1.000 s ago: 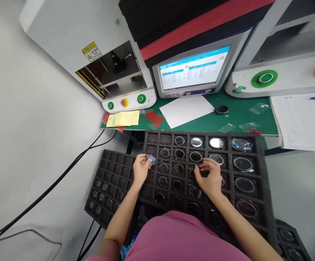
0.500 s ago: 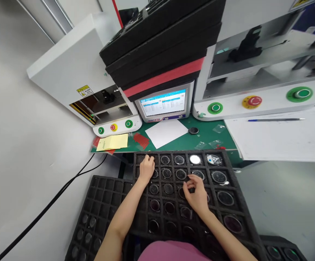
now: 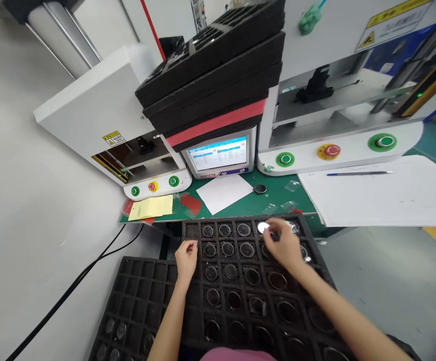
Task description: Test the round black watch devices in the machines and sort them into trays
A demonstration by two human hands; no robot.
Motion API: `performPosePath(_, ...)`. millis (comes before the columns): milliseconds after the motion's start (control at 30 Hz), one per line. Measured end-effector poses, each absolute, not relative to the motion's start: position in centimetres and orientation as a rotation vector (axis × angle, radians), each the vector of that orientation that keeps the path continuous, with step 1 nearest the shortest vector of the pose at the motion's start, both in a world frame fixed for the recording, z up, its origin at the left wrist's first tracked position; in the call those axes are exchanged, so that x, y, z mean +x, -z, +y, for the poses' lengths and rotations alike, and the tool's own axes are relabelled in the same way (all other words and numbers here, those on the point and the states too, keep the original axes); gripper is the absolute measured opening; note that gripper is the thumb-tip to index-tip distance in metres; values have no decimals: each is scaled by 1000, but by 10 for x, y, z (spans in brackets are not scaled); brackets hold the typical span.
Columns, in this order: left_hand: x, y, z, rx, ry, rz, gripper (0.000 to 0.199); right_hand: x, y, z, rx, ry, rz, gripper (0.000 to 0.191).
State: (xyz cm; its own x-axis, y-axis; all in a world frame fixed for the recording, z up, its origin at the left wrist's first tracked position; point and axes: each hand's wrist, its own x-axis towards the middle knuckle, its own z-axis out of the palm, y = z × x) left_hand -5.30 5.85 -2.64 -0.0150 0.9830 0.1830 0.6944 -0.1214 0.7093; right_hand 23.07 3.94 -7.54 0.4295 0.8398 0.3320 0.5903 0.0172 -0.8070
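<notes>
A black foam tray (image 3: 193,229) with square cells holds several round, dark glass-like discs with pale rims. My left hand (image 3: 187,258) is over the tray's left column, fingers pressed together; anything inside the pinch is too small to make out. Over the upper right cells is my right hand (image 3: 284,245), its fingers bent, with a gap between thumb and forefinger. Its fingertips overlap the right edge of a bright, reflective disc (image 3: 262,227) in the back row; I see no firm grip on it. The right hand covers parts of neighbouring cells.
Another black tray (image 3: 137,286) lies lower left. Behind are two white machines (image 3: 90,110) with green and red buttons, a screen (image 3: 218,153) under stacked black trays (image 3: 218,75), and papers (image 3: 383,200) with a pen (image 3: 359,173). A small black ring (image 3: 260,189) lies on the green bench.
My left hand has left the back-left cells and come toward me and left; a disc now shows there. My right hand has moved back and right to the bright disc. The view has shifted.
</notes>
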Motion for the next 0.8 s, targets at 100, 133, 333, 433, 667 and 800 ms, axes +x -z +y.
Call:
performPosePath(100, -65, 15, 34, 1815, -1044, 1742, 38, 270, 51, 106, -1803, -290, -1225, 35)
performPosePath(133, -67, 12, 28, 1805, -1073, 1738, 39, 277, 43, 126, -1836, -296, -1227, 40)
performPosePath(333, -68, -3, 9, 1674, -1149, 1746, 37, 266, 16, 177, -2012, -443, -1200, 39)
performPosePath(433, -70, -8, 5, 1549, -1114, 1749, 35, 260, 13, 172, -2021, -543, -1214, 50)
performPosePath(667, -37, -25, 0, 1248, -953, 1508, 44, 226, -26, 108, -1659, -872, -1255, 80)
performPosePath(800, 5, -55, 2, 886, -892, 910, 61, 183, -62, 31, -907, -1141, -1208, 77)
